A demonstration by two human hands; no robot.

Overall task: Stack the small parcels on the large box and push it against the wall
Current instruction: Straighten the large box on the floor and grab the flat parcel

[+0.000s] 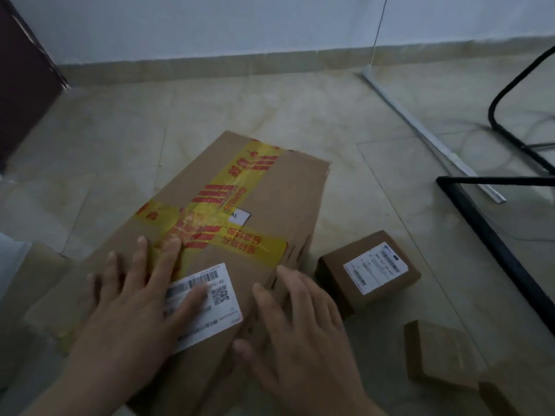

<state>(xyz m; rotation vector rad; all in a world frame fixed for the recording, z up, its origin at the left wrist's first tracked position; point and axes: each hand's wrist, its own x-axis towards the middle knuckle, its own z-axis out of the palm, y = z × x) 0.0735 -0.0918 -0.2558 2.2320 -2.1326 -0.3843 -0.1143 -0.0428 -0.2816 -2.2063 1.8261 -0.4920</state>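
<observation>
Nearest the viewer, the left hand (132, 298) lies flat, fingers spread, on the large box (270, 211), partly covering its white shipping label (207, 304). The right hand (300, 322) rests open on the box's right edge, gripping nothing. Two small parcels (369, 268) (438, 352) sit on the floor (345, 121) just right of the box, not yet stacked. Beyond is bare tile, then the wall (270, 22). Pushing now would likely leave the parcels behind; the box's skewed angle could make it meet the wall corner-first.
</observation>
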